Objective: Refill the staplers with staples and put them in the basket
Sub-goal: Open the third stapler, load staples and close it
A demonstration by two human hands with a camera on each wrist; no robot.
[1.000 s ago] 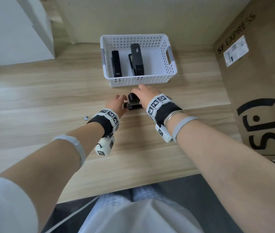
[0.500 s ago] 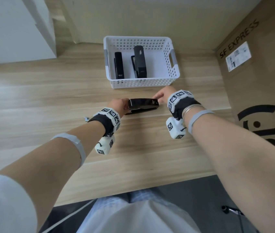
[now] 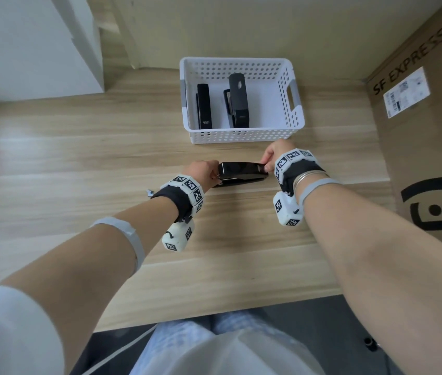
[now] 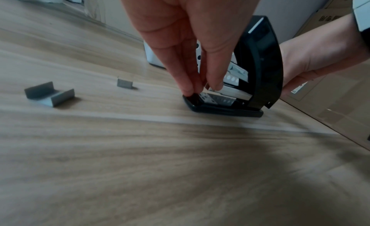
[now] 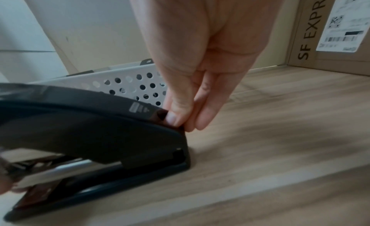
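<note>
A black stapler (image 3: 241,173) lies crosswise on the wooden table in front of the white basket (image 3: 241,136). My left hand (image 3: 213,175) pinches its left front end. In the left wrist view the fingertips (image 4: 188,88) sit at the metal magazine, under the raised black cover (image 4: 260,63). My right hand (image 3: 267,165) pinches the right rear end of the cover; its fingertips (image 5: 174,118) press there in the right wrist view. Two black staplers (image 3: 204,106) (image 3: 238,101) lie side by side in the basket.
Two short grey strips of staples (image 4: 49,93) (image 4: 124,84) lie on the table left of the stapler. A large cardboard box (image 3: 425,117) marked SF EXPRESS stands along the right side. A white cabinet (image 3: 25,44) stands at the back left.
My right hand has slid from on top of the stapler to its right end, uncovering the full length of the cover. The left hand has stayed at the left end.
</note>
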